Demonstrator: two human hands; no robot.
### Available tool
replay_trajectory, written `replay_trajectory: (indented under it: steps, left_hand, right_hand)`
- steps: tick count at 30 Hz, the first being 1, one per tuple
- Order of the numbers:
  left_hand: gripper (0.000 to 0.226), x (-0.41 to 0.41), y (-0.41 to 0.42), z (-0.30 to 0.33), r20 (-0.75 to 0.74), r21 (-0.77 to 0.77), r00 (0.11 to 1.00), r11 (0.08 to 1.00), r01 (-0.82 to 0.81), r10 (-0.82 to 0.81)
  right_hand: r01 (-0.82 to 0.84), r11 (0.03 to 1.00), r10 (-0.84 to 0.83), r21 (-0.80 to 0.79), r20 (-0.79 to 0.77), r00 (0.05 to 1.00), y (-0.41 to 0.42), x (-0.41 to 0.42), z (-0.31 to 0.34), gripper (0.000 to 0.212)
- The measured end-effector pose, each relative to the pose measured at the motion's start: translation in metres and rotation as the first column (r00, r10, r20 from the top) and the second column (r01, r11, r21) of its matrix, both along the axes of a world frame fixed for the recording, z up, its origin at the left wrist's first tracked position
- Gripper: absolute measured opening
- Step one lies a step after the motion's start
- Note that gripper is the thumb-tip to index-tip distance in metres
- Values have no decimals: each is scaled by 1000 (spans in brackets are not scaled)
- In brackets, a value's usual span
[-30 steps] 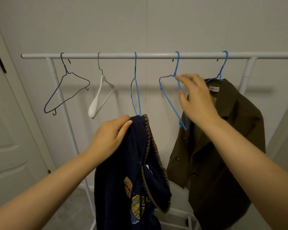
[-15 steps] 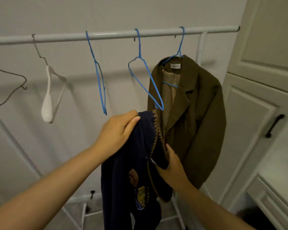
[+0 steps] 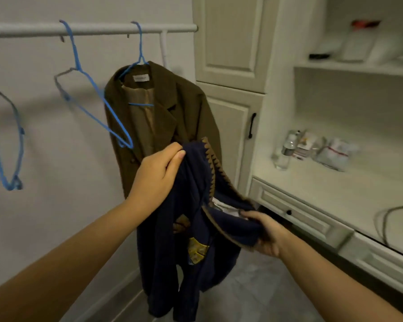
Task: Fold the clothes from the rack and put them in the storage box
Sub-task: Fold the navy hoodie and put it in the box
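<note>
**Navy garment off the rack, not yet folded**

On the left, two empty blue hangers [image 3: 96,96] dangle from the white rack rail [image 3: 91,29]. Our left hand [image 3: 157,175] has its grip closed round the top of the navy garment [image 3: 196,228], thumb over the cloth, so it hangs bunched towards the floor. Behind it the brown coat [image 3: 172,108] is on its hanger on the rack. Our right hand [image 3: 264,231] pinches the garment's brown-trimmed edge lower down. Further right, the counter [image 3: 323,182] carries small bottles and packets. No storage box is in view. We judge the risks to be the loose hem dragging on the floor, or the cloth snagging a drawer knob [image 3: 289,212] as we turn
</note>
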State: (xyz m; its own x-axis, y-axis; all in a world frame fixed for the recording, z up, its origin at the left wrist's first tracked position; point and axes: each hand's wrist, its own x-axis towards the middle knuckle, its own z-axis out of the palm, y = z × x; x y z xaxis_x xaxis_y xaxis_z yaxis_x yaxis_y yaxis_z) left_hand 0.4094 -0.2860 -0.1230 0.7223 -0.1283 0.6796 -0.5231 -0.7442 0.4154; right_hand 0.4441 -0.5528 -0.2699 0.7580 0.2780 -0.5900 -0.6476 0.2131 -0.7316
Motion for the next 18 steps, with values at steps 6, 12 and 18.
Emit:
replay_trajectory:
  steps: [6, 12, 18]
  left_hand:
    - [27, 14, -82, 8, -8, -110, 971, 966, 236, -238]
    - [25, 16, -182, 15, -23, -151, 896, 888, 434, -442]
    - [25, -4, -286, 14, -30, -176, 813, 804, 568, -581]
  right_hand:
    - [342, 794, -349, 502, -84, 933, -85, -68, -19, 57]
    - [568, 690, -674, 449, 113, 730, -136, -122, -21, 64]
    - [781, 612, -759, 121, 368, 537, -212, -177, -19, 26]
